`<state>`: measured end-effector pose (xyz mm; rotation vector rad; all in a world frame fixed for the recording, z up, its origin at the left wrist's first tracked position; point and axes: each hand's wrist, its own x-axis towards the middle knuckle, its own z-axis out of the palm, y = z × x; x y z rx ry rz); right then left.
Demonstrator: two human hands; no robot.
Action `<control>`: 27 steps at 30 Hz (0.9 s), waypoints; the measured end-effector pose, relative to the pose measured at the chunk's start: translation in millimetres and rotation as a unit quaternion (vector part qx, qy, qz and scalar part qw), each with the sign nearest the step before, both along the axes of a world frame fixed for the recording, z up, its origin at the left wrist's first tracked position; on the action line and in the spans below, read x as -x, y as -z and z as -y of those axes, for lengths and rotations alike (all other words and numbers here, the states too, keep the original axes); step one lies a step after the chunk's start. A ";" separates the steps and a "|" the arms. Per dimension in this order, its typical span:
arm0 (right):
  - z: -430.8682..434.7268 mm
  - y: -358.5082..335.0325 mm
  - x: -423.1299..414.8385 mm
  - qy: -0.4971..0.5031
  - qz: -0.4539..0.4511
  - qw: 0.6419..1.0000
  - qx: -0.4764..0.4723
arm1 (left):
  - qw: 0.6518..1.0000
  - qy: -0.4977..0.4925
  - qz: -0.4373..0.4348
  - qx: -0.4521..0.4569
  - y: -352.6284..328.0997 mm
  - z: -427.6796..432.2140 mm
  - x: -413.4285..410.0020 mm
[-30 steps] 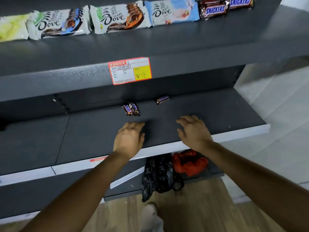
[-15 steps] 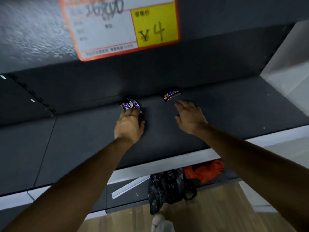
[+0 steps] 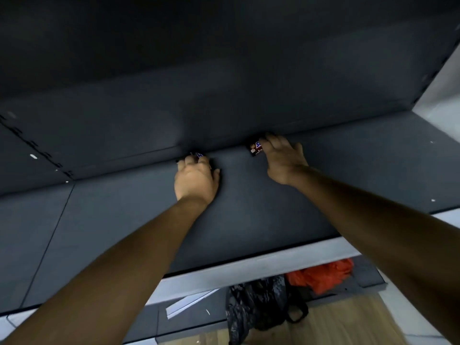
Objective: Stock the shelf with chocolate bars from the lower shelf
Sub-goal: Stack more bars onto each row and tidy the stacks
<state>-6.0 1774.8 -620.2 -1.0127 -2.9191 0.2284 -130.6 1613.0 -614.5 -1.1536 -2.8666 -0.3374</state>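
Observation:
Both my arms reach deep into the dark grey lower shelf (image 3: 249,207), up to its back wall. My left hand (image 3: 195,179) has its fingers curled over the small Snickers bars (image 3: 199,155); only a blue and white sliver of wrapper shows past the fingertips. My right hand (image 3: 283,159) lies over another Snickers bar (image 3: 255,147), fingers bent round its right end, while the brown left end sticks out. The shelf above, with the stocked chocolate, is out of view.
The shelf's white front edge (image 3: 261,266) runs below my forearms. Beneath it, on the bottom level, lie a black plastic bag (image 3: 258,310) and a red bag (image 3: 323,276). Wooden floor (image 3: 336,324) shows at the bottom right, and a white wall (image 3: 445,105) stands at the right.
The view has dropped and moved closer, so the price tag left the frame. Both hands slid forward to the back of the shelf and closed over the Snickers bars.

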 end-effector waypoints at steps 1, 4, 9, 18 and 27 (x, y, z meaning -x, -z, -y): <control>-2.6 0.7 0.7 -0.002 0.004 1.000 -0.004 | 1.000 -0.003 -0.001 -0.007 0.6 -1.0 1.3; -6.9 2.0 1.6 -0.006 0.005 1.000 -0.015 | 1.000 0.002 0.009 -0.025 0.4 -2.0 1.9; -4.0 5.9 1.2 -0.019 -0.026 0.998 -0.058 | 0.994 0.053 0.072 -0.060 -4.5 -2.7 -10.3; 12.6 1.9 -25.1 -0.043 -0.078 0.994 -0.061 | 0.982 0.057 0.139 -0.114 13.4 6.6 -33.2; 56.8 -13.6 -93.0 -0.076 -0.094 0.991 -0.062 | 0.973 0.019 0.198 -0.118 -9.1 42.7 -83.6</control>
